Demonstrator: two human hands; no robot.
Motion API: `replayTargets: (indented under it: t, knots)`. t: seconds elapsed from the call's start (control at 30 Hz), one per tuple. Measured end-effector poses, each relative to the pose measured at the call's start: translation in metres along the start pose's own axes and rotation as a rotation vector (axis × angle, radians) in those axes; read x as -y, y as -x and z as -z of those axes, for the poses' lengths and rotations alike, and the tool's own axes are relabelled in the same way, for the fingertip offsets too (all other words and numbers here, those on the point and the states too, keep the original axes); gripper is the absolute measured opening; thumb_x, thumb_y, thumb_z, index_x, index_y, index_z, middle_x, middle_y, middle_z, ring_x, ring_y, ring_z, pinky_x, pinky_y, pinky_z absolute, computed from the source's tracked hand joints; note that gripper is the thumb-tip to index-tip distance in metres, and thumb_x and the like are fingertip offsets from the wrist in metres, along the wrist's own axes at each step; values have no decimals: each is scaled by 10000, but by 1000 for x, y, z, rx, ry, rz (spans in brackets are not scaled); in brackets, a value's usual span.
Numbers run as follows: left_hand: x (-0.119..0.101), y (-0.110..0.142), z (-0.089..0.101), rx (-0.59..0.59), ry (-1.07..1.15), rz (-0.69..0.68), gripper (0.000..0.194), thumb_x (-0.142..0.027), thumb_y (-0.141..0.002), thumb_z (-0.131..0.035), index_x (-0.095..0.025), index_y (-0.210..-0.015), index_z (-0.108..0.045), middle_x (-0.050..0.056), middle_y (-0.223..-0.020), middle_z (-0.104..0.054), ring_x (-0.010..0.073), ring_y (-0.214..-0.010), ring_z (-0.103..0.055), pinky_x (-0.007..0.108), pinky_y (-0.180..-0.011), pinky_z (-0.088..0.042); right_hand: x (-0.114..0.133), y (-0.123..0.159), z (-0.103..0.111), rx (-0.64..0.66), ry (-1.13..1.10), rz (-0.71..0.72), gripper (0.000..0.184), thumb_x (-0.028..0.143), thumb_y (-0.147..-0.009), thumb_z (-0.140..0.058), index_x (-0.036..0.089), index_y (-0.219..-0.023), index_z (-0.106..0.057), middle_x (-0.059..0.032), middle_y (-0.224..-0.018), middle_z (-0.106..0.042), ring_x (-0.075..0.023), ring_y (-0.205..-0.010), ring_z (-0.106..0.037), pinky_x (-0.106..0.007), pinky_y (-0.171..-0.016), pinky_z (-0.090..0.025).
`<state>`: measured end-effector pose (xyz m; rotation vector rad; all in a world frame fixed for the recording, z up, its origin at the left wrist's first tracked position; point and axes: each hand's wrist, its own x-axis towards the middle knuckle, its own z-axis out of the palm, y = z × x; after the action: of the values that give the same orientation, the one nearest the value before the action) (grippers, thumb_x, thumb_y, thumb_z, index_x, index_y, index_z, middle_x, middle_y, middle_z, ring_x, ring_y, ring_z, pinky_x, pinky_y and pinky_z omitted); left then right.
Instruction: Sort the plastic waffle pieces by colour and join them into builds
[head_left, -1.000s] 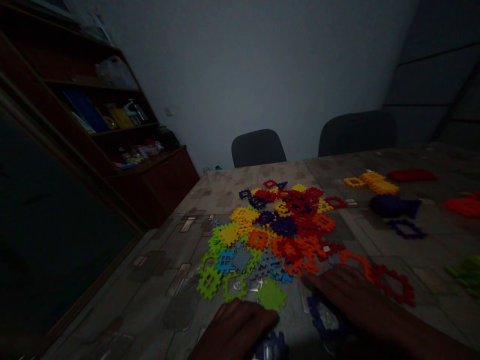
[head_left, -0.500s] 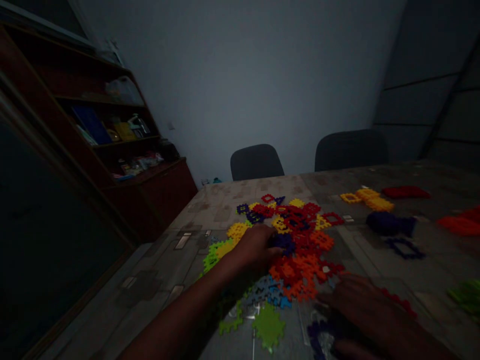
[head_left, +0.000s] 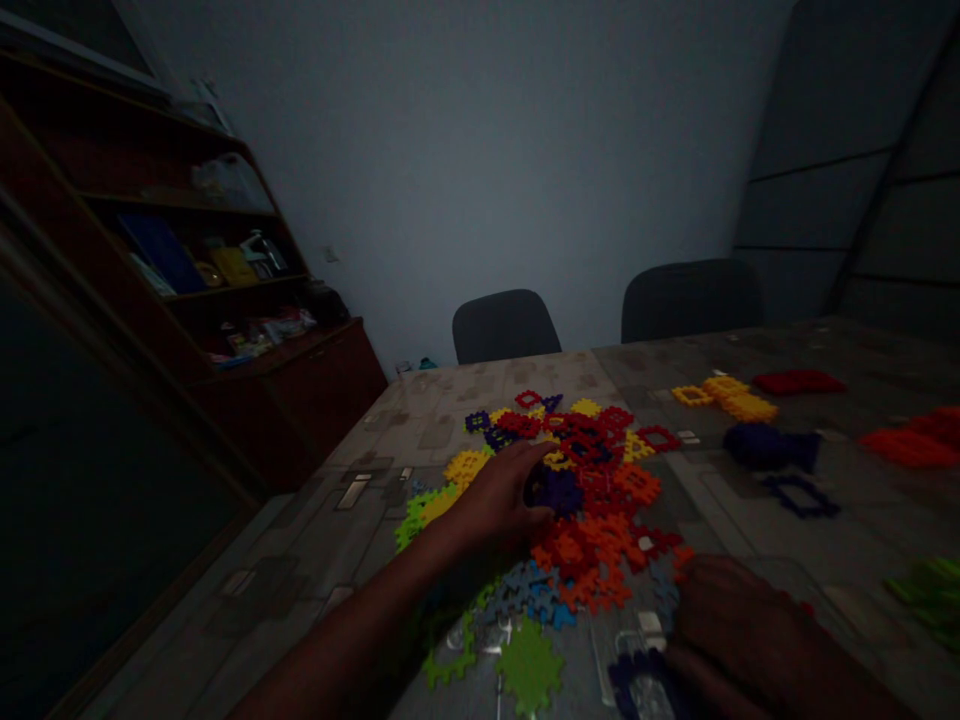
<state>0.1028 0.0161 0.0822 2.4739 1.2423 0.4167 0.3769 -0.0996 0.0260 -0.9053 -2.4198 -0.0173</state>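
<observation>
A heap of gear-edged plastic building pieces [head_left: 600,540] in red, orange, yellow, purple, green, blue and grey lies on the table. My left hand [head_left: 502,495] reaches into its middle. Its thumb and fingers are apart beside a purple piece [head_left: 564,492]; I see no firm grip on it. Lower right, my right hand [head_left: 739,625] is curled, its thumb against a toothed purple frame piece [head_left: 637,680]. The hand hides part of this frame and its own fingertips. Near the front lies a lime green piece [head_left: 529,665].
On the right of the table [head_left: 420,400] lie separate groups: yellow pieces [head_left: 727,397], a red stack [head_left: 799,382], purple pieces [head_left: 769,447], orange-red pieces [head_left: 911,445] and green pieces [head_left: 930,600]. Two chairs [head_left: 506,325] stand behind; a shelf unit [head_left: 300,375] is at left.
My left hand's fingers have spread wider around the purple piece. The fingers of my right hand, stretched out before, are now curled in. The view has shifted slightly.
</observation>
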Motion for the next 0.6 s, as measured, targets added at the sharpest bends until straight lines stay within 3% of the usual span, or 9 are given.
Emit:
replayTargets:
  t: [0.1, 0.2, 0.3, 0.37, 0.43, 0.5, 0.6]
  knots:
    - [-19, 42, 12, -14, 41, -11, 872, -181, -796, -886, -209, -1554, -457, 136, -1480, -598, 311, -1341, -574, 457, -1147, -450, 2, 1, 0, -1, -35, -45, 310, 216, -1008, -495, 261, -753, -667, -24, -704, -686, -194, -666, -629, -348, -728, -520]
    - [-35, 95, 11, -35, 120, -53, 892, -191, -838, -818, -339, -1596, -372, 83, -1512, -571, 313, -1360, -549, 489, -1144, -443, 3, 0, 4, 26, -70, -57, 308, 227, -1022, -511, 263, -760, -670, -23, -711, -686, -189, -661, -627, -338, -705, -513]
    - [-37, 141, -13, -48, 144, -92, 979, -318, -889, -793, -425, -1650, -186, 78, -1521, -547, 327, -1321, -559, 477, -1088, -479, 5, -4, 9, 46, -104, -22, 334, 244, -1040, -498, 269, -747, -658, -18, -709, -684, -187, -656, -625, -335, -701, -507]
    - [-31, 163, -37, -75, 143, -180, 915, -458, -947, -733, -408, -1648, -147, 93, -1377, -630, 312, -1166, -626, 449, -994, -513, 7, -5, 10, 44, -103, -19, 353, 248, -1051, -477, 267, -744, -650, -20, -716, -684, -185, -655, -620, -331, -691, -497]
    - [-23, 175, -61, -74, 145, -222, 688, -640, -1046, -508, -391, -1612, -206, 80, -1158, -679, 270, -957, -653, 397, -877, -529, 8, -6, 8, 31, -89, -15, 365, 247, -1057, -466, 261, -737, -642, -21, -715, -680, -181, -648, -610, -327, -677, -481]
    - [-17, 182, -79, -68, 104, -231, 604, -695, -1077, -291, -370, -1584, -242, 67, -1031, -670, 256, -878, -639, 374, -840, -523, 8, -6, 6, 30, -74, 13, 361, 245, -1055, -476, 257, -733, -637, -17, -708, -672, -175, -640, -600, -322, -672, -468]
    - [-15, 184, -92, -56, 28, -216, 566, -669, -1088, -259, -345, -1551, -291, 58, -974, -665, 244, -848, -635, 350, -835, -514, 7, -5, 5, 71, -68, 53, 323, 251, -1054, -503, 253, -761, -639, -10, -718, -668, -170, -662, -609, -315, -685, -458]
